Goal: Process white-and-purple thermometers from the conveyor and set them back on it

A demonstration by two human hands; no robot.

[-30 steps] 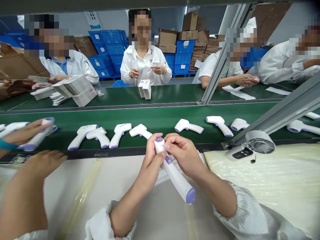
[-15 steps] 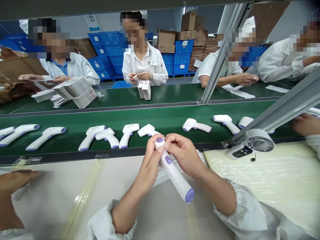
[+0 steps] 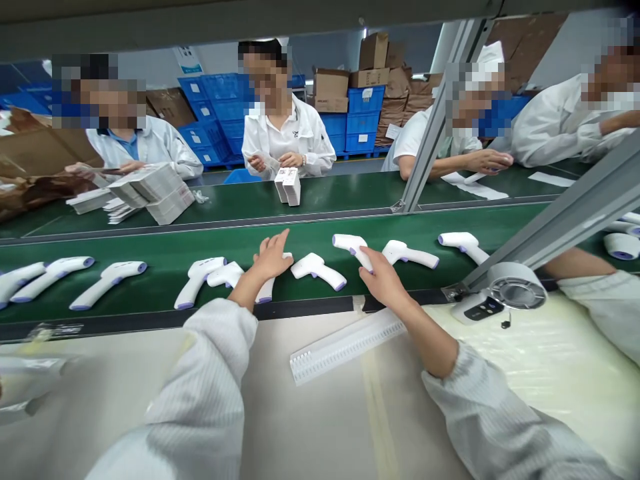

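Note:
My right hand (image 3: 384, 279) is closed around the handle of a white infrared thermometer (image 3: 349, 243) with purple trim. That thermometer is at the green belt, its head pointing left. My left hand (image 3: 273, 259) reaches over the belt with its fingers spread. Beneath it lies another thermometer (image 3: 265, 291), mostly hidden by the hand; whether they touch I cannot tell. Between my hands a third thermometer (image 3: 319, 271) rests on the belt. Just right of my right hand lies one more thermometer (image 3: 411, 255).
Several more thermometers (image 3: 107, 283) lie along the green belt (image 3: 160, 243). A white slotted strip (image 3: 345, 347) is on the bench (image 3: 310, 427). At right, a small fan (image 3: 517, 287) sits by a slanting metal post (image 3: 440, 120). Co-workers (image 3: 287, 133) work across the belt.
Both hands held one thermometer over the bench; now my right hand has it at the belt. My left hand has let go and moved left. The thermometers on the belt have shifted right.

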